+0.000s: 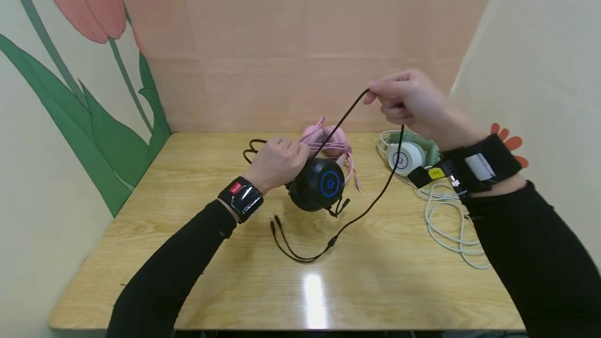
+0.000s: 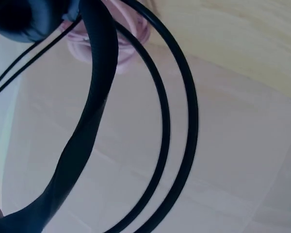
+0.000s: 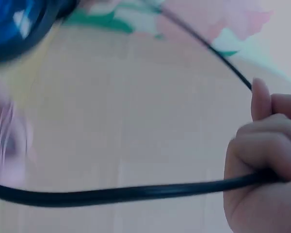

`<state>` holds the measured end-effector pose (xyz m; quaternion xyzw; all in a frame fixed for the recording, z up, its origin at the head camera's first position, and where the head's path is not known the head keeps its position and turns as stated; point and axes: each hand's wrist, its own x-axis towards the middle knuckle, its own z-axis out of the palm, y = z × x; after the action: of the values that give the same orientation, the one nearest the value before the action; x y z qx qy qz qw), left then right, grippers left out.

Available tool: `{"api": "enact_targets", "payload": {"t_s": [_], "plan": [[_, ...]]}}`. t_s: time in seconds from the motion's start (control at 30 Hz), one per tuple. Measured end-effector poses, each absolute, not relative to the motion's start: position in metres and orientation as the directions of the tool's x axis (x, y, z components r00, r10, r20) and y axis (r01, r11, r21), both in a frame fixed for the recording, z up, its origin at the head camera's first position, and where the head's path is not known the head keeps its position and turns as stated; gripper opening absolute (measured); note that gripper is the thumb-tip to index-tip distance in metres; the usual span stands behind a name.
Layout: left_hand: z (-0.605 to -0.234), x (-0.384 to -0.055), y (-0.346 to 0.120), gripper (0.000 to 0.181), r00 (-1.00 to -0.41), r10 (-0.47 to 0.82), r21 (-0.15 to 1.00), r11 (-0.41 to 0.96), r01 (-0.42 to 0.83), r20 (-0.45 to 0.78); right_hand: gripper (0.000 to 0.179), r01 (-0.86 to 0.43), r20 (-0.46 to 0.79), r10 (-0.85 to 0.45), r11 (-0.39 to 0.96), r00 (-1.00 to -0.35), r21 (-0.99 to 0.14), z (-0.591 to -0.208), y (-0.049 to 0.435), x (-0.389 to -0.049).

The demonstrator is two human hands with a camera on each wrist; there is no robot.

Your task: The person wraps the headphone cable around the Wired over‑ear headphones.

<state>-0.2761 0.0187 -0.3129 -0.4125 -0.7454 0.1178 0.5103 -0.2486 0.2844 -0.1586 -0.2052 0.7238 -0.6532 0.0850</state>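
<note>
My left hand (image 1: 278,163) grips a pair of black headphones (image 1: 316,195) by the headband, over the middle of the table. One ear cup shows a blue ring and logo; in the left wrist view the padded headband (image 2: 101,63) curves down beside two thin black hoops (image 2: 191,107). Raised at the right, my right hand (image 1: 413,98) pinches the headphones' black cable (image 1: 384,190) between thumb and finger, with more of it passing through the curled fingers (image 3: 264,148). Below, the cable hangs in a curve, splitting into two ends with plugs (image 1: 273,228).
Pink headphones (image 1: 335,137) with their cord wound round them lie behind the black pair. At the right rest white and green headphones (image 1: 405,158) with a loosely coiled pale cable (image 1: 453,241). The wooden table (image 1: 211,286) backs onto a wall.
</note>
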Motion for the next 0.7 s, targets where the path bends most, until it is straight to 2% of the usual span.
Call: {"api": "enact_targets", "payload": {"t_s": [0.07, 0.13, 0.23, 0.33, 0.43, 0.7], "plan": [[-0.310, -0.276, 0.018, 0.032, -0.104, 0.750, -0.614, 0.605, 0.506, 0.653, 0.030, -0.255, 0.160, -0.314, 0.291, -0.936, -0.922, -0.159, 0.287, -0.255], [-0.307, -0.276, 0.017, 0.032, -0.071, 0.759, -0.628, 0.584, 0.515, 0.647, 0.033, -0.310, 0.207, -0.249, 0.509, -0.946, -0.803, -0.163, 0.290, -0.264], [-0.303, -0.274, 0.017, 0.030, -0.015, 0.761, -0.641, 0.556, 0.529, 0.648, 0.036, -0.356, 0.292, -0.215, 0.691, -0.932, -0.629, -0.178, 0.293, -0.282], [-0.300, -0.271, 0.018, 0.026, 0.041, 0.755, -0.651, 0.535, 0.538, 0.654, 0.039, -0.383, 0.328, -0.229, 0.735, -0.917, -0.559, -0.198, 0.294, -0.300], [-0.297, -0.267, 0.019, 0.023, 0.082, 0.749, -0.661, 0.522, 0.539, 0.658, 0.040, -0.380, 0.307, -0.243, 0.744, -0.920, -0.550, -0.217, 0.293, -0.314], [-0.284, -0.257, 0.019, 0.026, 0.140, 0.698, -0.640, 0.532, 0.554, 0.702, 0.040, -0.349, 0.199, -0.288, 0.722, -0.937, -0.598, -0.268, 0.289, -0.329]]}}
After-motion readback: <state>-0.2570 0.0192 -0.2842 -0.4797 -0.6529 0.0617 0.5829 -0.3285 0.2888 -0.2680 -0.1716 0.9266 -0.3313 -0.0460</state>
